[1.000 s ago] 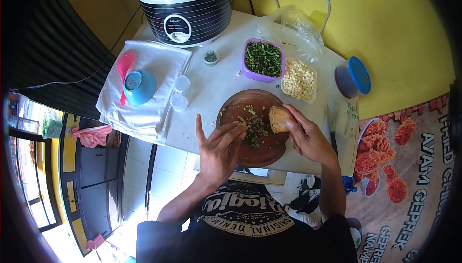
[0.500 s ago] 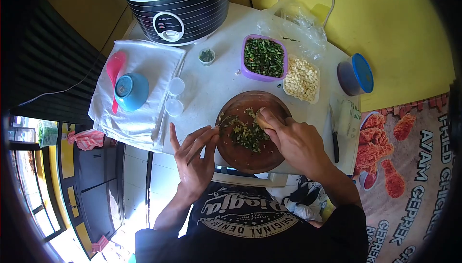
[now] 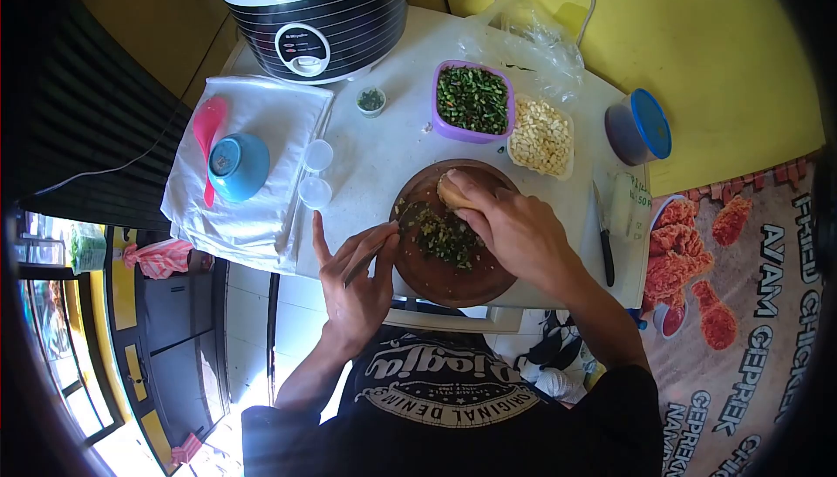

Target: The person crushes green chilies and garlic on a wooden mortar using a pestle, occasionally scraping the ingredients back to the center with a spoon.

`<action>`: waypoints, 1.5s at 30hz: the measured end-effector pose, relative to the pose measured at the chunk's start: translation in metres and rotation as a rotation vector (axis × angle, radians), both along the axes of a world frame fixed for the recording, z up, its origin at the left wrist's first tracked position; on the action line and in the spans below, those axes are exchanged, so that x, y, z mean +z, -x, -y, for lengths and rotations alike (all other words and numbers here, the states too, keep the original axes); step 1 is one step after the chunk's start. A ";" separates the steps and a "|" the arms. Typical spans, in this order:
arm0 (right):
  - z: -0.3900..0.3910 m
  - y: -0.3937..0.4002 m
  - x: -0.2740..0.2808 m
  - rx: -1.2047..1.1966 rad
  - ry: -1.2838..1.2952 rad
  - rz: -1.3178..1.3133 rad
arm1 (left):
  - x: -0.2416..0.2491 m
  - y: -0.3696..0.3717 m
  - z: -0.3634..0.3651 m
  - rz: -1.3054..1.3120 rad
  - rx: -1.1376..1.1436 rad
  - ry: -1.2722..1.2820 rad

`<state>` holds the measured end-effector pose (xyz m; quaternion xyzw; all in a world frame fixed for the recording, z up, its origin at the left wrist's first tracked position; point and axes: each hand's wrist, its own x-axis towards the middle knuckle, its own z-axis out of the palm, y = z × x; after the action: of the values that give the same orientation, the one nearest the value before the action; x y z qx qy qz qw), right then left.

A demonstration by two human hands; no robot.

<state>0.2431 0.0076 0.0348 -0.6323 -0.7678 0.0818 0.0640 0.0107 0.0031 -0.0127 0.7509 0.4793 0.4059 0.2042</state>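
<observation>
A round brown mortar [image 3: 417, 269] stands at the table's near edge, holding crushed green and pale bits [image 3: 446, 237]. My right hand [image 3: 514, 231] is wrapped round a tan pestle [image 3: 451, 192], which is inside the mortar toward its far side. At the mortar's left rim, my left hand [image 3: 359, 281] pinches a thin metal spoon [image 3: 356, 273], its index finger stretched out. The spoon's handle sticks out below the fingers; its other end is hard to make out at the rim.
Behind the mortar are a purple tub of chopped greens [image 3: 471, 137] and a tray of pale cubes [image 3: 540, 139]. A knife [image 3: 607, 255] lies right. Further left sit small clear cups [image 3: 316, 192], a blue bowl [image 3: 240, 170], a pink rice paddle [image 3: 207, 124] and a rice cooker [image 3: 318, 28].
My right hand has moved the pestle up and left, toward the mortar's far side. My left hand stays by the rim with the spoon. The camera view has shifted slightly.
</observation>
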 end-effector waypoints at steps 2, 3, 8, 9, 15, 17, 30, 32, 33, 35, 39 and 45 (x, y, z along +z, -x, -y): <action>-0.002 -0.010 0.005 -0.032 0.173 -0.188 | -0.001 0.001 0.000 -0.013 -0.003 -0.004; 0.001 -0.014 0.003 -0.026 0.170 -0.184 | 0.000 0.003 0.000 -0.010 0.004 -0.007; 0.027 -0.007 0.001 0.051 0.042 -0.129 | -0.001 0.005 0.003 0.006 0.014 0.029; 0.028 0.000 0.003 0.054 0.047 -0.130 | -0.001 0.004 0.003 0.006 0.017 0.033; 0.003 0.002 0.016 0.085 0.198 0.008 | 0.001 0.005 -0.002 -0.014 0.000 0.017; 0.005 0.007 0.023 0.101 0.195 0.024 | 0.002 0.005 -0.003 -0.029 -0.007 -0.004; 0.041 -0.020 -0.009 0.013 0.105 -0.320 | -0.001 0.001 -0.002 -0.017 0.002 -0.019; 0.050 -0.007 -0.007 0.022 0.057 -0.217 | -0.001 0.001 -0.002 -0.011 0.009 -0.005; 0.051 0.001 -0.004 0.030 0.008 -0.114 | -0.002 0.001 -0.001 -0.003 0.016 0.009; 0.040 0.012 0.004 0.045 -0.012 -0.051 | -0.001 0.000 -0.002 -0.021 0.017 0.002; 0.008 0.011 0.027 0.121 0.227 0.090 | -0.001 -0.001 -0.003 -0.027 0.003 -0.018; 0.014 0.012 0.015 0.063 0.181 0.015 | -0.003 -0.004 -0.002 -0.045 0.003 -0.086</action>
<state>0.2312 -0.0069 0.0494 -0.6117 -0.7770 0.1484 -0.0017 0.0146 0.0050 -0.0157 0.7674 0.4670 0.4092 0.1602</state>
